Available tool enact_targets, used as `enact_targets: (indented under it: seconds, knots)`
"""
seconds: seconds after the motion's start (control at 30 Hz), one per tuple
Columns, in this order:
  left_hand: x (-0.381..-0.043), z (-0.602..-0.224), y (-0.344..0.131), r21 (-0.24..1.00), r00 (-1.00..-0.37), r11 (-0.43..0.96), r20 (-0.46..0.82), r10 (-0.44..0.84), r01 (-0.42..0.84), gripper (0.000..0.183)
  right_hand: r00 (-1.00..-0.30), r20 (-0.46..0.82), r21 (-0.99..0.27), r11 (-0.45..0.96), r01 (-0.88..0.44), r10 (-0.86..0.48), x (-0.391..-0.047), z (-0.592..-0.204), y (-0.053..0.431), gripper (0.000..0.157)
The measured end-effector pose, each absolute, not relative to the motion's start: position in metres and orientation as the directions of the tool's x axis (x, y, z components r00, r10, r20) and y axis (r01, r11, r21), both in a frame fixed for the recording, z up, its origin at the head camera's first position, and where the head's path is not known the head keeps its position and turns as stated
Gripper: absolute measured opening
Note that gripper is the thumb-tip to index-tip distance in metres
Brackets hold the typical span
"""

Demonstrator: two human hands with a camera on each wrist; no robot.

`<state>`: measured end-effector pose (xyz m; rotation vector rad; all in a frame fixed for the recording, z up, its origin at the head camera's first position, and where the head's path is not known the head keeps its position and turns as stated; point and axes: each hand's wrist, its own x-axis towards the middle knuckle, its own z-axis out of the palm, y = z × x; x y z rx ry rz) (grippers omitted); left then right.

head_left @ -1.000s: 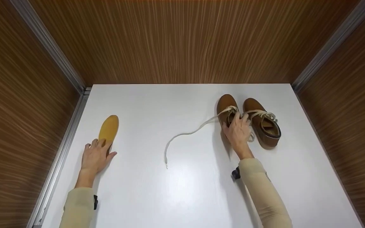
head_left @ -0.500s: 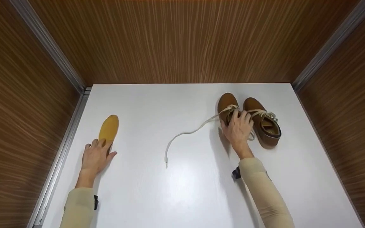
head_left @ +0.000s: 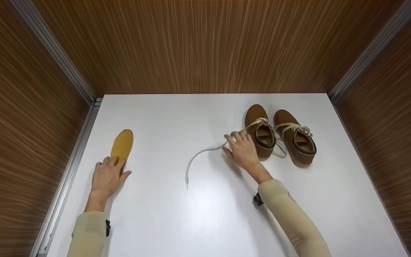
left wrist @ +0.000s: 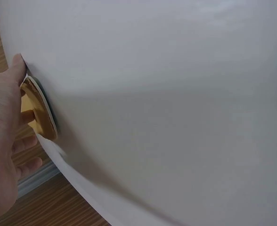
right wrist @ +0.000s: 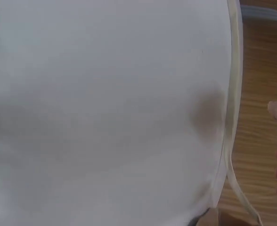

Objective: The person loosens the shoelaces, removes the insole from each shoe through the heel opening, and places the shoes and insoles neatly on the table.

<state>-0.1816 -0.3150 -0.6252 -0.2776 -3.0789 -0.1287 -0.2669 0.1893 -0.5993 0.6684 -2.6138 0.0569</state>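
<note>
My left hand point(head_left: 106, 177) lies with loosely spread fingers at the near end of a yellow-tan insole point(head_left: 123, 142) on the left of the table. In the left wrist view a finger touches the insole point(left wrist: 43, 113) and the thumb stands apart from it. My right hand point(head_left: 243, 151) hovers with relaxed fingers over a long pale shoelace point(head_left: 199, 153), just left of a brown shoe point(head_left: 255, 115). That lace runs out from the shoe leftward across the table. In the right wrist view the lace point(right wrist: 232, 94) passes apart from the fingertips.
A second brown shoe point(head_left: 303, 157) with tied pale laces stands right of the first. A lace loop point(head_left: 279, 154) lies between the two. Wood-grain panels point(head_left: 205, 46) with metal rails point(head_left: 57, 46) enclose the white table point(head_left: 162, 214) at the back and sides.
My right hand has left the opening of the left-hand shoe and moved left over the lace, uncovering the shoe. My left hand and the insole have stayed put.
</note>
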Motion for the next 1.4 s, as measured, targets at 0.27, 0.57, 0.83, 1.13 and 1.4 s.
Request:
enact_targets:
  seconds: [0.27, 0.57, 0.83, 1.13, 1.4]
  knots:
    - [-0.183, -0.623, -0.314, 0.08, -0.982, 0.98, 0.054, 0.179, 0.183, 0.058, -0.755, 0.293, 0.102, 0.805, -0.585, -0.586, -0.266, -0.608, 0.164, 0.039]
    - [-0.182, -0.623, -0.314, 0.085, -0.981, 0.979, 0.074, 0.182, 0.188, 0.058, -0.671, 0.296, 0.204, 0.731, -0.652, -0.68, -0.275, -0.62, 0.144, 0.015]
    - [-0.182, -0.623, -0.314, 0.076, -0.979, 0.979, 0.096, 0.182, 0.19, 0.057, -0.674, 0.266, 0.208, 0.724, -0.658, -0.689, -0.279, -0.622, 0.14, 0.012]
    - [-0.183, -0.624, -0.314, 0.073, -0.977, 0.978, 0.099, 0.19, 0.197, 0.056, -0.637, 0.303, 0.268, 0.705, -0.657, -0.709, -0.282, -0.623, 0.139, 0.01]
    - [-0.183, -0.624, -0.312, 0.067, -0.976, 0.978, 0.103, 0.191, 0.198, 0.056, -0.677, 0.285, 0.272, 0.734, -0.622, -0.679, -0.293, -0.617, 0.15, 0.008]
